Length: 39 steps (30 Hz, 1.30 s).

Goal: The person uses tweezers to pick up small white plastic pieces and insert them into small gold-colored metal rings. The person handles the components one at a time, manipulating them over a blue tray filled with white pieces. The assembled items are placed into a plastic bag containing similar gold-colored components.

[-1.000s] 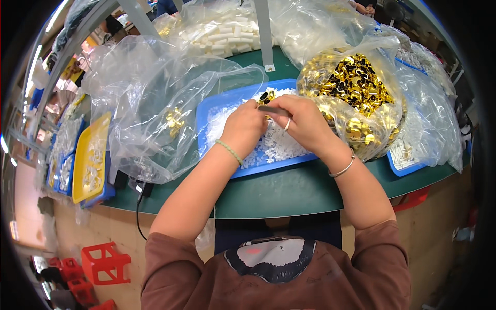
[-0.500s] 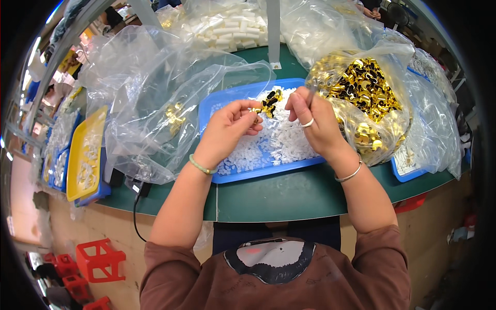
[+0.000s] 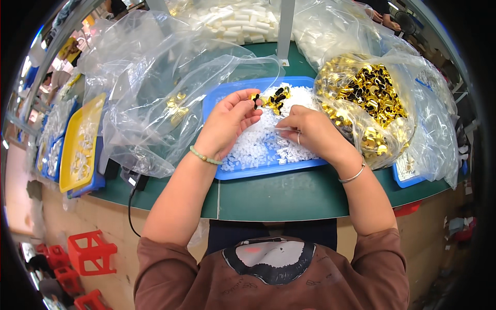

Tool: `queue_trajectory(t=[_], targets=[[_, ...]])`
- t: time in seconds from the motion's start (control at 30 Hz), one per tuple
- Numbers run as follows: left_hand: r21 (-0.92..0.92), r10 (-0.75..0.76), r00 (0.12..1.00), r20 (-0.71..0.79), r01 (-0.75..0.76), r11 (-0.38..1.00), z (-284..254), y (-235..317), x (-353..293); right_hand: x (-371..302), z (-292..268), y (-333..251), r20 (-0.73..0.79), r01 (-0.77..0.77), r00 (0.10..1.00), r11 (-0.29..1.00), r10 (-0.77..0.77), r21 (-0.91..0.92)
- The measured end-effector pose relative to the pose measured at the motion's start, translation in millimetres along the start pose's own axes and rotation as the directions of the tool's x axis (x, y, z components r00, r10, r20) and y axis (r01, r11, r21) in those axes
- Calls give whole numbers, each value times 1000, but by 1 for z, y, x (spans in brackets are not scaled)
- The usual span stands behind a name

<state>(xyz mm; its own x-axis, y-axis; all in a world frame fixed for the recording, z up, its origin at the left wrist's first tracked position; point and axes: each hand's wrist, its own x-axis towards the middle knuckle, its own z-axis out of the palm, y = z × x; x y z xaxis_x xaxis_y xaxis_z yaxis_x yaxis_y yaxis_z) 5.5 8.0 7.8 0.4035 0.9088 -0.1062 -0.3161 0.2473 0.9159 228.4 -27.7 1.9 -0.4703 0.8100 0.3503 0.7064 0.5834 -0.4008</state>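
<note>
A blue tray [image 3: 268, 169] on the green table holds a heap of small white plastic pieces [image 3: 258, 142] and a little pile of gold-and-black parts [image 3: 276, 98] at its far side. My left hand [image 3: 227, 121] is above the tray, pinching one small gold-and-black part [image 3: 255, 99] between thumb and fingers. My right hand [image 3: 310, 132] rests low on the white pieces, holding a thin clear piece [image 3: 285, 129] at its fingertips. The two hands are a little apart.
A clear bag full of gold-and-black parts [image 3: 369, 98] lies right of the tray. Crumpled clear bags [image 3: 155, 93] lie to the left, bags of white pieces [image 3: 243, 20] behind. A yellow tray [image 3: 77, 144] sits far left. Red stools [image 3: 90, 253] stand below.
Both hands have drifted apart and lower over the tray. My left hand now holds up a gold-and-black part; my right hand has dropped onto the white pieces.
</note>
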Motion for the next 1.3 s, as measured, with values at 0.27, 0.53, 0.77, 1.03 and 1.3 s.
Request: queue_trajectory(t=[0.27, 0.53, 0.77, 1.03, 1.3], targets=[[-47, -22, 998, 55, 24, 999, -3, 0, 0, 4, 8, 1, -129, 78, 989, 997, -79, -13], [-151, -118, 981, 154, 141, 978, 3, 4, -5, 8, -11, -18, -192, -117, 958, 899, 214, 422], [-147, -103, 965, 242, 142, 979, 6, 0, -6, 8, -9, -29, -277, -25, 945, 881, 175, 472], [-103, -93, 945, 314, 131, 986, 7, -2, -6, 8, -5, -31, -303, -118, 927, 937, 223, 330], [-85, -93, 953, 288, 122, 989, 7, -5, -5, 9, 6, -25, -372, 15, 919, 934, 127, 357]])
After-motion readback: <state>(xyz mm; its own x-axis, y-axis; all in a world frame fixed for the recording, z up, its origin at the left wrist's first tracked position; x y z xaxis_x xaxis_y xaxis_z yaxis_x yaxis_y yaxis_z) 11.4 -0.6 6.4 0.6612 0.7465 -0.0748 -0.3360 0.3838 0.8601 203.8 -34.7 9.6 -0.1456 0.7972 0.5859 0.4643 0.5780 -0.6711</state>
